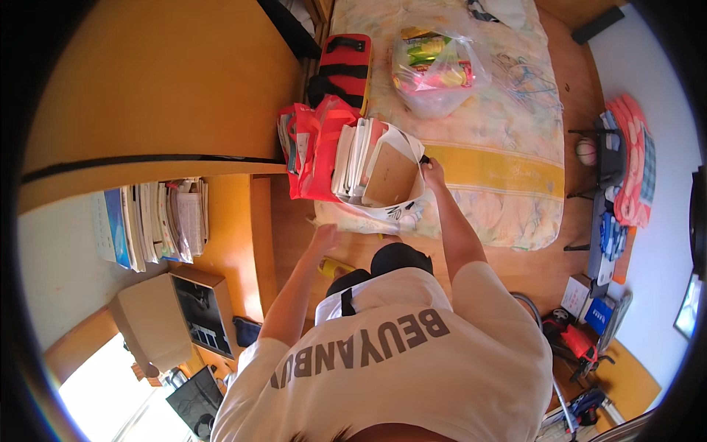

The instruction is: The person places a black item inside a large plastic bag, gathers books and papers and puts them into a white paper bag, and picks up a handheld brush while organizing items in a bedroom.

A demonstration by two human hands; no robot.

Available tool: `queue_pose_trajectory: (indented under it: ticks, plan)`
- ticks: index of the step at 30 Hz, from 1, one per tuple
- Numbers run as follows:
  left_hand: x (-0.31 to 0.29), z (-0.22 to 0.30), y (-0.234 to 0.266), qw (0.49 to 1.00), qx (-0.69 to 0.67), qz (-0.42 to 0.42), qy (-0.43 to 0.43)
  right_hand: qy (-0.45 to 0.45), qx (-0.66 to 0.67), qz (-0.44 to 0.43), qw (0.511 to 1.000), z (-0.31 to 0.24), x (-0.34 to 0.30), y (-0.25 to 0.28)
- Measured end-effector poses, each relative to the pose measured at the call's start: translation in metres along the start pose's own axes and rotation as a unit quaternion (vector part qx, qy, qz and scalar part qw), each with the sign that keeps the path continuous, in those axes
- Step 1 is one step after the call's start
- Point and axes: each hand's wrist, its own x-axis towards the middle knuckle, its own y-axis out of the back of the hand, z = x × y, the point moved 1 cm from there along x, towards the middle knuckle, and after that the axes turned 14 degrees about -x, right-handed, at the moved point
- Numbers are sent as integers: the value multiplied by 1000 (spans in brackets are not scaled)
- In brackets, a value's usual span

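Note:
My right hand [433, 173] is closed on the dark-tipped edge of a white bag [414, 151] at the near end of the bed. Inside the bag's open mouth are upright books and papers [351, 158] and a brown cardboard-like panel [392, 175]. Pressed against its left side is a red tote bag [318, 158], also filled with papers. My left hand [324, 237] hangs in the air just below the red tote, touching neither bag; its fingers are blurred, so their pose is unclear.
On the patterned mattress [508, 110] rest a clear plastic bag of colourful packages [438, 70] and a red case with black straps [346, 62]. Shelved books [155, 221] and an open cardboard box [158, 317] are at left. A chair with folded bedding [626, 166] stands right.

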Motion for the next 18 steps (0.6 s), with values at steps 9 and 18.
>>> queue_pose_trajectory:
  ticks: [9,18]
  plan:
    - [62,50,-72,978,-195,74,31,-173,619,-413,645,-114,-62,146]
    - [83,19,-69,986,-61,138,-64,195,95,-146,965,-137,-73,-3]
